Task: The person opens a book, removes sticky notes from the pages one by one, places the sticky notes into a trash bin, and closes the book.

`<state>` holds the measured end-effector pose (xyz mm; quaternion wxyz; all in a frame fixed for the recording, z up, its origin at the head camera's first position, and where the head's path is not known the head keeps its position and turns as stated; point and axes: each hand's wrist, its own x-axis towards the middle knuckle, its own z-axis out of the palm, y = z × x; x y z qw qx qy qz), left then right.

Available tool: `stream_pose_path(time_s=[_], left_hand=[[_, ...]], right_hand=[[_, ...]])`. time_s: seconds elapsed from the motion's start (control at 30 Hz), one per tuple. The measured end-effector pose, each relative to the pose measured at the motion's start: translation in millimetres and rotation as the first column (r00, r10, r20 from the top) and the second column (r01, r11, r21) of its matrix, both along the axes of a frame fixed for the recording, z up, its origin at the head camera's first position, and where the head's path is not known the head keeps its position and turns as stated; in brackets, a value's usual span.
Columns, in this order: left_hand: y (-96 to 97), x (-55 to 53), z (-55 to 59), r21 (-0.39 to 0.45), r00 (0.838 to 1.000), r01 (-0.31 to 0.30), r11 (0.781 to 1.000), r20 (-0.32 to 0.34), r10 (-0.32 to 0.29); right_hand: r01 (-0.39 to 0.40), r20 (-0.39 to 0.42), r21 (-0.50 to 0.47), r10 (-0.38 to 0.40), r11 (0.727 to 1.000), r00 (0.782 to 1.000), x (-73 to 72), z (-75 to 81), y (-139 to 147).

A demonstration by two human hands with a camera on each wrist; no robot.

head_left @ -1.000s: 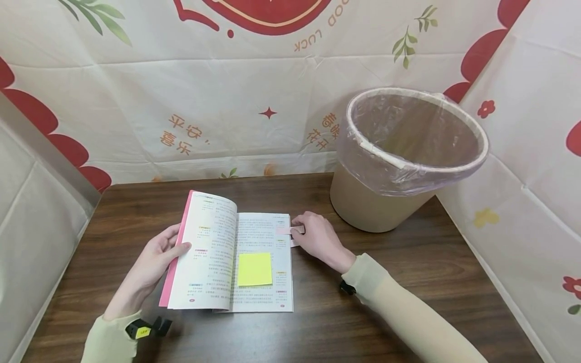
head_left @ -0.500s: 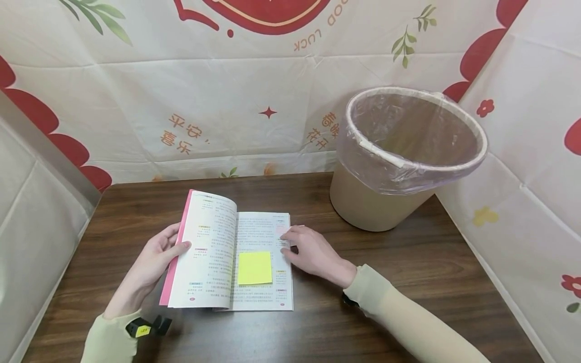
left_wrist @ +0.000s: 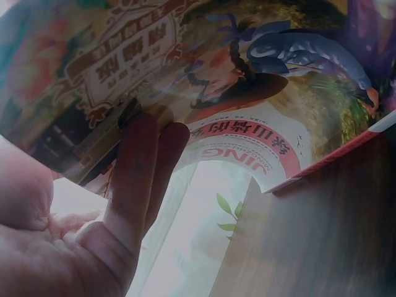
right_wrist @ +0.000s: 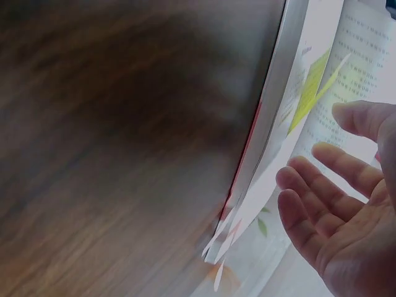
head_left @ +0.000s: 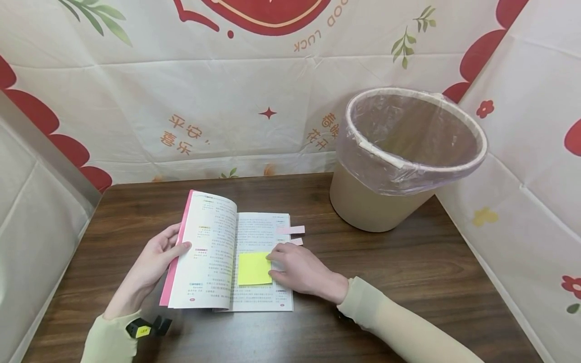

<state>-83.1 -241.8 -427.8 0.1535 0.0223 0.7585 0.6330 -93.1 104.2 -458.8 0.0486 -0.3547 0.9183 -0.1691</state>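
Note:
A book [head_left: 206, 262] with a pink edge lies spread on the table, its left side raised. My left hand [head_left: 156, 259] holds that side, thumb on the page; the left wrist view shows its fingers [left_wrist: 133, 176] behind the illustrated cover [left_wrist: 309, 55]. On the right page is a yellow sticky note [head_left: 254, 269]. My right hand [head_left: 306, 272] hovers at the note's right edge. In the right wrist view, its thumb and fingers are spread with nothing between them, near the lifted edge of the note. Two pale pink page flags [head_left: 297, 230] stick out from the page's right edge.
A tan trash bin [head_left: 372, 201] with a clear plastic liner stands at the table's back right. The dark wooden table [head_left: 386, 302] extends around the book. A printed cloth [head_left: 268, 80] hangs behind it.
My right hand has let go of the pink page flags and moved left and nearer, to the yellow note's edge. Both flags now show. The left hand and book have stayed put.

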Motion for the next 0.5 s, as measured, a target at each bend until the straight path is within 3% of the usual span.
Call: stream_pose_path(time_s=[0.5], left_hand=[[0.7, -0.6, 0.7, -0.003, 1.000, 0.005, 1.000, -0.003, -0.005]], right_hand=[[-0.111, -0.045, 0.058, 0.113, 0.992, 0.993, 11.1, -1.1, -13.1]])
